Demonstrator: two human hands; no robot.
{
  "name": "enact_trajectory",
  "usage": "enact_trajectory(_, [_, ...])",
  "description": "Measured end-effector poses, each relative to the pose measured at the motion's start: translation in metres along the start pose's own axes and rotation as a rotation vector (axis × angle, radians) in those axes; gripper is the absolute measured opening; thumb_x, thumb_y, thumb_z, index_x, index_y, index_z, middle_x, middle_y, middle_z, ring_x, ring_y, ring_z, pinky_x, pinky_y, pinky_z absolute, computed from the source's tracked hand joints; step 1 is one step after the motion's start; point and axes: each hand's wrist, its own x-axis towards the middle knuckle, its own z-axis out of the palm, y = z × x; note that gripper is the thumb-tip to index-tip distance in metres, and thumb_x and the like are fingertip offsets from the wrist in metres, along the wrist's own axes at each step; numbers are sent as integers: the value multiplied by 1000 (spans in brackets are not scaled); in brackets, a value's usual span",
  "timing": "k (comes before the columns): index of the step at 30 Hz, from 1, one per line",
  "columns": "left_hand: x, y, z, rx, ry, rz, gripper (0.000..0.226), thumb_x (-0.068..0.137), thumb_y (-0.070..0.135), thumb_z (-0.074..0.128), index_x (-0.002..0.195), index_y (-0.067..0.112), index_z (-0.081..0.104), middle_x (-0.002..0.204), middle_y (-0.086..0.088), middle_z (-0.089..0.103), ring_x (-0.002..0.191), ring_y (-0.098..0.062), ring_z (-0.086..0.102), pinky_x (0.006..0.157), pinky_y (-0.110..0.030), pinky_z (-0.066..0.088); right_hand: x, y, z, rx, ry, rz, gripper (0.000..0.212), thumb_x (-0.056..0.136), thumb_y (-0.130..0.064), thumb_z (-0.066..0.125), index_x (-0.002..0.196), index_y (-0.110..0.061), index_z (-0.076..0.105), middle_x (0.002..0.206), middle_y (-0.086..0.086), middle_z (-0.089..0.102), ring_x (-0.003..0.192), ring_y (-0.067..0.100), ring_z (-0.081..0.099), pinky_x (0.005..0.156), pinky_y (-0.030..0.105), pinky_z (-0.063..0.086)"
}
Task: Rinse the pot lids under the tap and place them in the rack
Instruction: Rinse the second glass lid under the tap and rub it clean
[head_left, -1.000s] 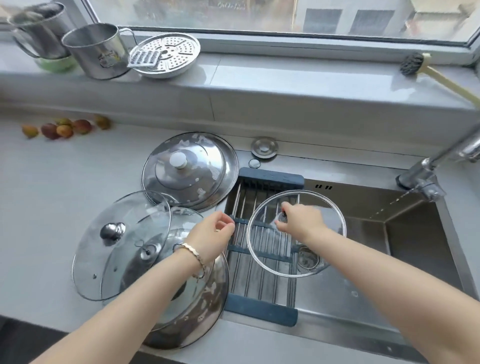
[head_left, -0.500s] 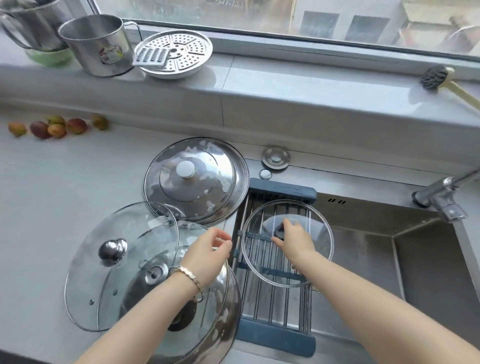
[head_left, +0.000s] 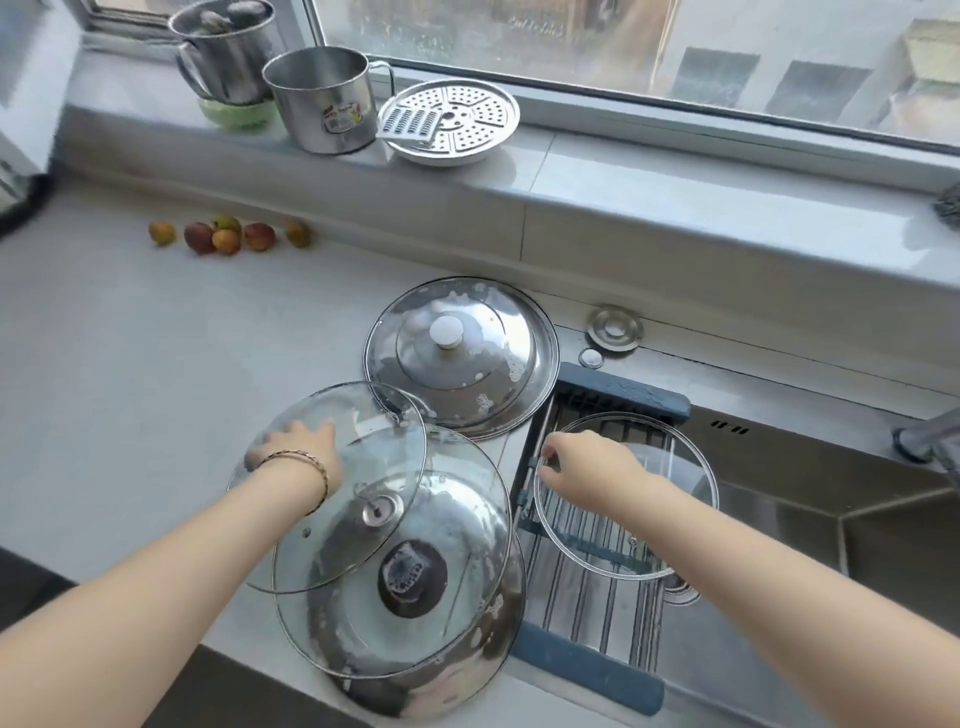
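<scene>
From the head view, the left hand (head_left: 298, 449) lies on the top glass lid (head_left: 332, 483) of the pile on the counter (head_left: 130, 364), fingers spread over its far-left part; whether it has closed on the knob I cannot tell, since the hand covers that spot. That lid sits tilted on a second glass lid (head_left: 415, 561), which rests in turn on an upturned steel lid (head_left: 467, 660) at the counter's front edge. Behind the pile, touching it, a steel lid with a white knob (head_left: 457, 358) lies knob up, flecked with suds. To the right, the small glass lid (head_left: 628, 499) lies flat on the rack (head_left: 597, 613) across the left end of the sink (head_left: 805, 493). The right hand (head_left: 587, 465) is over its near-left rim, fingers loosely curled and narrow, and seems to grip nothing; contact with the rim is unclear. So one lid looks racked, and three wait on the counter. The left hand is the nearer to the pile, and the pile lies left of the rack, so I judge the next lid must travel rightward, over the rack, toward the tap (head_left: 930, 436) at the far right edge. On the sill (head_left: 675, 171), two steel mugs (head_left: 322, 98), one standing in a green bowl (head_left: 236, 111), and a perforated steamer plate (head_left: 449, 122) with a small grater on it; fruit (head_left: 228, 234) lies in a row by the wall.
</scene>
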Motion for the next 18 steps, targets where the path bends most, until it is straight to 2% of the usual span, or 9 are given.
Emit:
enact_trajectory(2, [5,-6,12,-67,19,50,35,93,21,32,126,15,39,132,-20,36,117,-38,46,95,-43,43,-5,-6,4,72,-31,5,33,92,-33,44,120,-17,53,114,4,62,101,26,59,81,35,49])
enact_trajectory(4, [7,-10,19,-139,97,79,30,93,15,31,121,11,42,124,-23,42,111,-40,49,91,-41,43,-10,-11,9,143,-56,7,32,92,-32,45,118,-16,55,114,4,63,95,23,59,78,33,48])
enact_trajectory(7, [10,-15,24,-258,171,84,29,94,16,32,117,8,47,115,-26,51,108,-41,48,89,-37,39,-19,-15,19,233,-66,24,29,92,-31,45,113,-16,58,114,5,63,96,23,60,79,34,50])
enact_trajectory(10, [9,-17,20,-287,223,115,27,93,15,36,116,7,49,114,-26,49,105,-41,49,87,-36,39,-30,-18,24,326,-33,27,27,91,-28,46,110,-15,61,112,6,65,98,24,61,83,36,52])
enact_trajectory(13, [-7,-8,7,-350,339,186,23,91,16,42,110,6,50,105,-25,45,85,-38,49,74,-37,39,-38,-15,23,465,55,58,30,93,-30,46,111,-12,62,111,7,65,99,23,61,87,36,51])
enact_trajectory(16, [-39,16,-13,-360,464,355,18,88,17,48,102,8,51,90,-15,40,66,-30,45,63,-33,37,-45,-4,14,711,150,127,48,95,-41,39,116,-3,59,107,11,66,98,25,62,89,37,50])
enact_trajectory(18, [-70,41,-27,-335,487,484,18,87,21,49,101,10,49,88,-10,42,63,-29,48,59,-31,39,-52,9,6,1029,128,195,57,97,-46,32,123,1,51,106,17,64,92,26,65,84,36,54])
